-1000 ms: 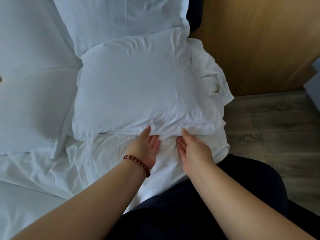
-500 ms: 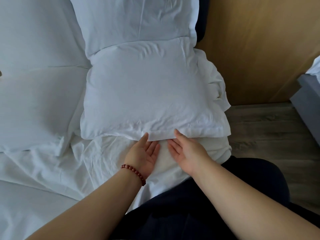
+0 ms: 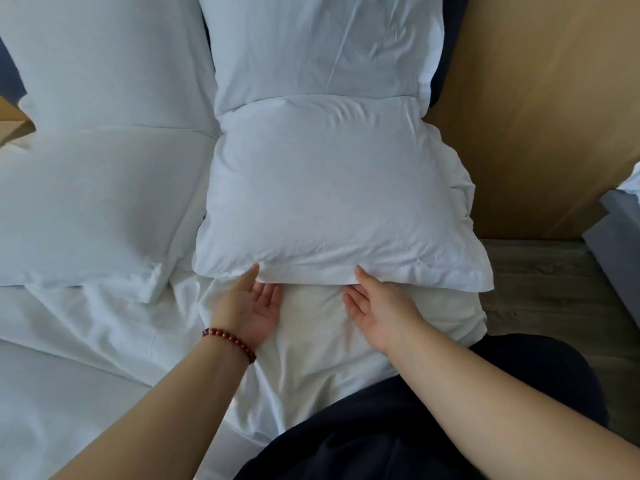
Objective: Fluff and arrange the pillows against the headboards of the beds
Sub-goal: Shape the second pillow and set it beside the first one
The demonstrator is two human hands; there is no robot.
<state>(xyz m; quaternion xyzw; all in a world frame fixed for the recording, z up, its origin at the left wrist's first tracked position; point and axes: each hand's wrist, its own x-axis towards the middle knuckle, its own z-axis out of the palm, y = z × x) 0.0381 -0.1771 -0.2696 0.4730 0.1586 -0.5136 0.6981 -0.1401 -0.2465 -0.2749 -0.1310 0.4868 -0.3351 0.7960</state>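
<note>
Both hands sit at the near edge of the front pillow (image 3: 332, 202), palms turned up and toward each other. On my left hand (image 3: 251, 306) the thumb lies against the pillow's flat hem while the fingers are spread and slip under the edge; a red bead bracelet (image 3: 230, 342) circles that wrist. My right hand (image 3: 379, 310) mirrors it, thumb touching the hem and fingers loosely spread beneath it. Neither hand pinches the fabric; I see them open, cupping the edge from below. That pillow lies flat on the rumpled sheet (image 3: 104, 341), close to the right side of the bed, its far end overlapping a second pillow (image 3: 318, 46) that leans up behind it. Two more pillows lie just beside these on the left: a flat one (image 3: 93, 202) and one behind it (image 3: 104, 57). A wooden panel (image 3: 540, 98) stands to the right, above the floor (image 3: 540, 289).
</note>
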